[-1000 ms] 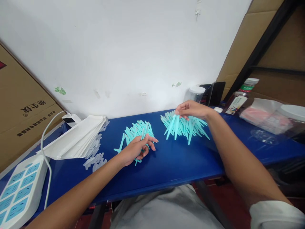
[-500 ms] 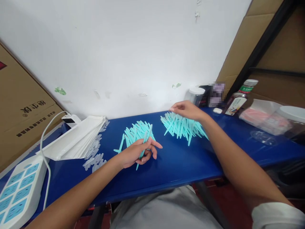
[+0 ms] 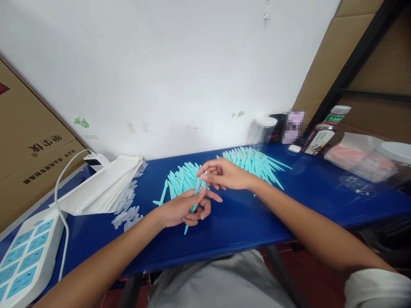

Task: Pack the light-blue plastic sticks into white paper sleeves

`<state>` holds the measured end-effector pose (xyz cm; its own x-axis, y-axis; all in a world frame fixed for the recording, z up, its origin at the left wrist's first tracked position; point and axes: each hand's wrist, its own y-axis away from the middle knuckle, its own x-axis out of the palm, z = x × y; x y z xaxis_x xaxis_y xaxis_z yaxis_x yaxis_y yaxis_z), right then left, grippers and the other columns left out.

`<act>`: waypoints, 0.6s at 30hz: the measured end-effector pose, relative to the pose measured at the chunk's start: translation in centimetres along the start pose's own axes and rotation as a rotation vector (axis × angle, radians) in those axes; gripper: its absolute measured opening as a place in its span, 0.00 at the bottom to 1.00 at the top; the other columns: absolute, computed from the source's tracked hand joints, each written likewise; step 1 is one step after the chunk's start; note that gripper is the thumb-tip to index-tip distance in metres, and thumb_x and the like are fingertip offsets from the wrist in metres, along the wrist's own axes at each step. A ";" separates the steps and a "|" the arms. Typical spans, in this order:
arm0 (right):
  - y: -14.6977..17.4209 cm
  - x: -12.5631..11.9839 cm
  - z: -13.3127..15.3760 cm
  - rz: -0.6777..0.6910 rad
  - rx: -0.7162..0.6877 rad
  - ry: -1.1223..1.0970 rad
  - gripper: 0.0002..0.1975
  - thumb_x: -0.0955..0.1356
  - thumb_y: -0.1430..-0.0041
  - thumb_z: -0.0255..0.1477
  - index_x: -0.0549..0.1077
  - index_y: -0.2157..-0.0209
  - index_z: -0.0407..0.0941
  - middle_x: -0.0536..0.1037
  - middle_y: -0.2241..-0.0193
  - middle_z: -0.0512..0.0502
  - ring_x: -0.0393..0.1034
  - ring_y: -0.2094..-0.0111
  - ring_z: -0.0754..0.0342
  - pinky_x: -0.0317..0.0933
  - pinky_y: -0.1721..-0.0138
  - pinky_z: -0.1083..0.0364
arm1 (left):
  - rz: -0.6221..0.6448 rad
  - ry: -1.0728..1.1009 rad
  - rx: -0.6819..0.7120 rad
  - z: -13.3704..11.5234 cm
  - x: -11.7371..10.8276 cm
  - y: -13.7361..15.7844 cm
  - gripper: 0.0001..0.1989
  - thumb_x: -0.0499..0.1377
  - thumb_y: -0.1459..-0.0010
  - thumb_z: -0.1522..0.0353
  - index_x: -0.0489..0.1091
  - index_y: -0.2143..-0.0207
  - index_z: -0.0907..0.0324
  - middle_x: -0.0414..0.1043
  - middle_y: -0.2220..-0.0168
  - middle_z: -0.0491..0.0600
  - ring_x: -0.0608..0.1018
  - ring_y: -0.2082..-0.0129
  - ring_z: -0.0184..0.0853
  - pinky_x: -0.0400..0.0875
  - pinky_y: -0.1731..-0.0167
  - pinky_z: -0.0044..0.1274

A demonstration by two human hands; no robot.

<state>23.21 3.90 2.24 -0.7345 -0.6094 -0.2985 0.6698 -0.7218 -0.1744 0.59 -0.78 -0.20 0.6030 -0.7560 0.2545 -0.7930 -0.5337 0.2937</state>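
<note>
My left hand (image 3: 188,207) is closed around a few slim teal eyebrow razors (image 3: 193,208), held upright with a tapered end poking out below the fingers. Its index finger points out to the right. At the upper end of these razors, my right hand (image 3: 224,173) pinches with thumb and fingertips; the exact part gripped is partly hidden. Behind my left hand lies a pile of teal eyebrow razors (image 3: 181,177). A second pile of teal razors (image 3: 261,164) spreads out behind my right hand.
Small translucent plastic pieces (image 3: 125,205) lie left beside a stack of white paper sleeves (image 3: 102,188). A white power strip (image 3: 32,248) with a cable sits at the left front. Toward the right stand a lidded jar (image 3: 265,128), a bottle (image 3: 327,130) and a plastic bag (image 3: 359,156).
My right hand has come left and down from the right pile to the razors in my left hand. My left hand stays nearly in place, still holding its razors.
</note>
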 end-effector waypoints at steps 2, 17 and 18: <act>0.1 0.6 0.3 0.040 -0.037 0.000 0.21 0.71 0.32 0.44 0.79 0.51 0.40 0.76 0.77 0.51 0.70 0.79 0.59 0.64 0.76 0.60 | 0.019 0.014 -0.005 0.0 -0.1 0.1 0.28 0.51 0.28 0.47 0.72 0.43 0.58 0.63 0.72 0.41 0.47 0.84 0.20 0.44 0.84 0.17; 0.1 -1.4 1.2 -0.140 -0.018 0.087 0.21 0.71 0.34 0.46 0.77 0.57 0.41 0.71 0.78 0.53 0.67 0.77 0.58 0.61 0.81 0.61 | -0.065 0.208 0.144 0.0 -0.4 -0.3 0.21 0.51 0.26 0.51 0.68 0.62 0.59 0.57 0.77 0.39 0.49 0.83 0.24 0.47 0.83 0.17; 0.1 -1.4 1.3 -0.137 -0.008 0.091 0.21 0.71 0.34 0.46 0.77 0.56 0.41 0.71 0.78 0.53 0.67 0.77 0.58 0.62 0.80 0.61 | -0.108 0.181 0.178 0.1 -0.4 -0.4 0.19 0.53 0.26 0.53 0.66 0.63 0.58 0.55 0.78 0.39 0.49 0.83 0.24 0.48 0.83 0.17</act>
<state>24.17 4.21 3.88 -0.8066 -0.4729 -0.3547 0.5649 -0.7933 -0.2271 0.67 -0.26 -0.55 0.6780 -0.6194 0.3959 -0.7162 -0.6778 0.1661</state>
